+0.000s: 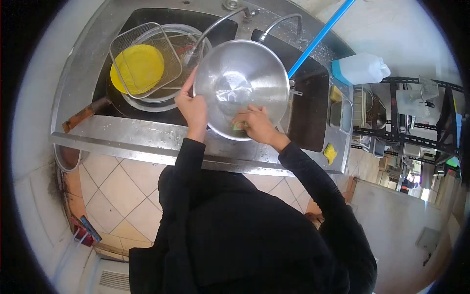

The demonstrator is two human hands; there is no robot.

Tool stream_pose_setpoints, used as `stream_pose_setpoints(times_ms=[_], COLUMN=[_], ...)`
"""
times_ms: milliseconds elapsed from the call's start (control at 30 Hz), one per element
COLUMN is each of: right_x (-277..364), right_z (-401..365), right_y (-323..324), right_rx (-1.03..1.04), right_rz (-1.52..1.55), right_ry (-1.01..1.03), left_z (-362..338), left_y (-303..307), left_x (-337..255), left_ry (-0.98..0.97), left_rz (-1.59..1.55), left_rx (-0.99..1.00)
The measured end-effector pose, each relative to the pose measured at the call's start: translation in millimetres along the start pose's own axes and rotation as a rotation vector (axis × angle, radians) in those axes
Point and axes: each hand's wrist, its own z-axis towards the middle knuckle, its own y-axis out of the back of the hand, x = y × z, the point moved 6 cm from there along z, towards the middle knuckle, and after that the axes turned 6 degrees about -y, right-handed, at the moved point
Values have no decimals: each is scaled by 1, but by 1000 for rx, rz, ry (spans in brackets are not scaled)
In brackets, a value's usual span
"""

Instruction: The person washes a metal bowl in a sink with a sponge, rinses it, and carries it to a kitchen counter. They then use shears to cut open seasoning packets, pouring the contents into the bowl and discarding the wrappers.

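So the left hand (192, 109) has the rim of a big steel bowl (254, 73) at about 8 o'clock, fingers wrapped partway closed. Right hand (257, 125) is curled inside the bowl near 5 o'clock, pressing a greenish scrubber (239, 126) on the wall. The bowl's tilted open toward the camera, over the double sink (308, 110). Yellow plate (137, 69) and wire basket (170, 46) sit off at 10 o'clock, jug (360, 69) at 2.

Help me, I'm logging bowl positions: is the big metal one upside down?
Not upside down: the metal bowl's open side faces the camera, and the right hand reaches inside.
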Motion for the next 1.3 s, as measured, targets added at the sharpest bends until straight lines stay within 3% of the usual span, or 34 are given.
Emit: stream_pose_setpoints(times_ms=[67, 100, 167, 200, 267, 367, 567, 700, 867, 1067, 1200, 1267, 1300], right_x=[6, 5, 0, -2, -12, -13, -5, 4, 24, 9, 19, 20, 20], right_z=[-2, -2, -6, -8, -8, 12, -6, -17, -10, -15, -20, -16, -18], right_y=[5, 11, 7, 3, 0, -19, 0, 14, 2, -4, -7, 8, 8], right_rx=[181, 179, 416, 415, 138, 53, 359, 494, 185, 254, 244, -58, -59], right_rz=[-41, -40, -22, -23, 96, 269, -18, 84, 191, -91, -19, 177, 177], right_ry=[56, 59, 21, 25, -8, 16, 87, 89, 238, 320, 301, 107, 106], left_z=[1, 2, 3, 3, 4, 5, 6, 5, 6, 8, 6, 6, 6], left_y=[7, 11, 9, 6, 1, -6, 13, 7, 4, 10, 0, -7, -6], left_x=[1, 4, 3, 1, -4, -2, 3, -2, 4, 7, -1, -6, -3], left_ry=[104, 93, 88, 84, 68, 77, 24, 67, 76, 104, 102, 95, 96], left_rz=[-118, -130, -107, -84, -28, -74, 2, 15, -26, -61, -23, -61, -61], left_rx=[-36, -34, -3, 25, 52, 85, 60, 107, 117, 65, 112, 101, 102])
